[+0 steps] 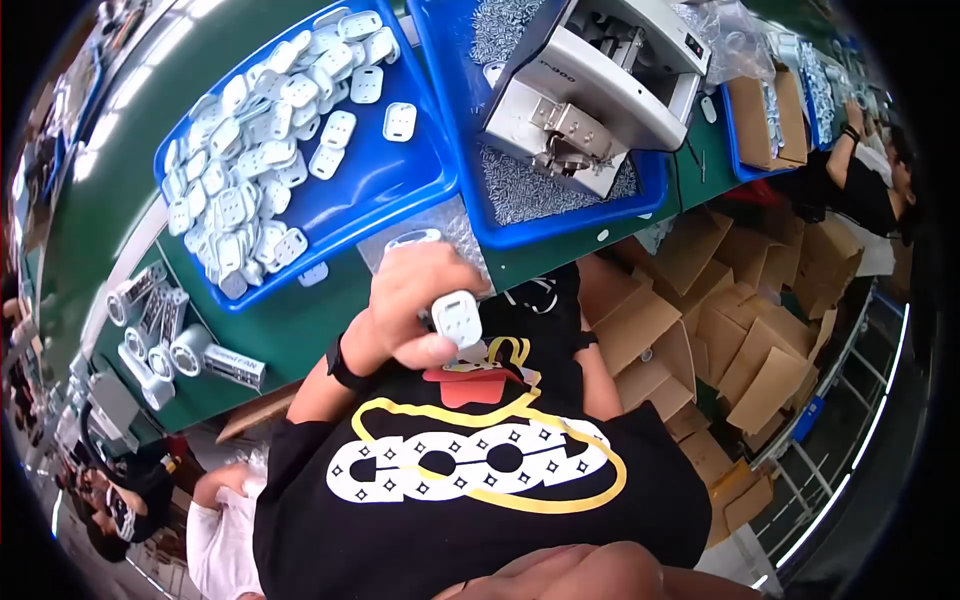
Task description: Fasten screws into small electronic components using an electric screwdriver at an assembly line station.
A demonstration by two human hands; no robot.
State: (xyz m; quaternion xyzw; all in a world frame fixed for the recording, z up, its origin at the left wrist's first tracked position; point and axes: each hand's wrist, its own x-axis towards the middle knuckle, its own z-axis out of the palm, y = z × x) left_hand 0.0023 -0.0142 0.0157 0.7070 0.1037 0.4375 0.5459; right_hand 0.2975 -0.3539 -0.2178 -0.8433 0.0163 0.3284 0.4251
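Note:
My left hand is closed around a small white plastic cover with rounded corners, a slot and several small holes. It is held above the table's front edge, before my shirt. Just beyond the knuckles, another white plastic piece lies on a clear plastic bag, partly covered by the hand. Of my right arm, the forearm and a dark wristband show at the right of my shirt; the hand itself is hidden. A blue tray to the left holds a heap of similar white covers.
A screw-feeding machine stands in a second blue tray among loose screws. Several grey handheld fans lie on the green table at left. Open cardboard boxes crowd the right side. A co-worker sits farther right.

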